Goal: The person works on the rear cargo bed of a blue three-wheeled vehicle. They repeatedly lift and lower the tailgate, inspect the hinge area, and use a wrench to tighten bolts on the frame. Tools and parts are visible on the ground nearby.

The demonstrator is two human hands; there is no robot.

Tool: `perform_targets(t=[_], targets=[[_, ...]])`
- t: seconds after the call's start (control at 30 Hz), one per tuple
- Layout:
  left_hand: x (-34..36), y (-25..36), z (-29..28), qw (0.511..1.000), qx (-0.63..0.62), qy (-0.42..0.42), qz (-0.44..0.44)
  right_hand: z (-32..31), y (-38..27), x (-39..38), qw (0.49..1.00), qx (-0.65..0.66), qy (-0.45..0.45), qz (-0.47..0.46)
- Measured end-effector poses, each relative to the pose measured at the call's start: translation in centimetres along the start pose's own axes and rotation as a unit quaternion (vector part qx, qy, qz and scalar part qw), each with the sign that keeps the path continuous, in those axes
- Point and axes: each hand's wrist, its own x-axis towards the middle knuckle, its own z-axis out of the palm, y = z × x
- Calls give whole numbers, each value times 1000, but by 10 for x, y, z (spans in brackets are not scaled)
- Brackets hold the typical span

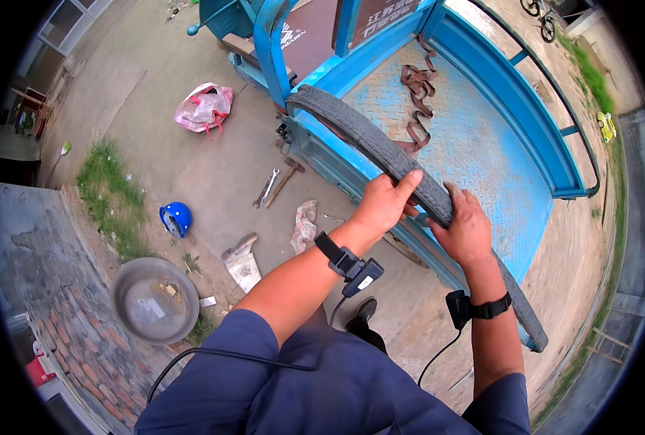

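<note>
With left hand (383,204) and right hand (469,230), grasping tyre (433,199), perhaps propping it for balance against half-hidden side of blue cargo bed (482,177).

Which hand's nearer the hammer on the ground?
Left. The left hand grips the tire, to the right of and higher than the hammer; the right hand is on the tire too, farther right.

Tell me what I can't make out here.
In the head view:
Left hand: fingers partly hidden by the tyre.
Underside of the tyre: hidden by its own tread.
Pink-white bag: contents mostly hidden by its plastic.
Blue cargo vehicle: front end cut off by the top edge.
</note>
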Motion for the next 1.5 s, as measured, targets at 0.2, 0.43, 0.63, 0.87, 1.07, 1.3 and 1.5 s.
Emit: perform_targets(t=[0.2,0.43,0.63,0.87,1.07,1.3,1.5], targets=[[12,-35,-67,994,-29,-100,-23,11,-4,5,999,34,-17,14],[74,-100,-232,914,258,312,-6,9,-6,11,999,30,-28,7],[128,-110,-294,845,364,388,55,14,-2,11,999,29,-25,-13],[157,-119,-315,896,311,306,84,15,-2,12,999,20,-37,-7],[117,-120,-323,794,500,342,41,16,2,10,999,18,-43,-11],[37,-74,-319,757,550,338,102,14,0,10,999,16,-33,-12],[15,-10,-306,715,577,336,209,15,-1,9,1000,22,-18,-13]])
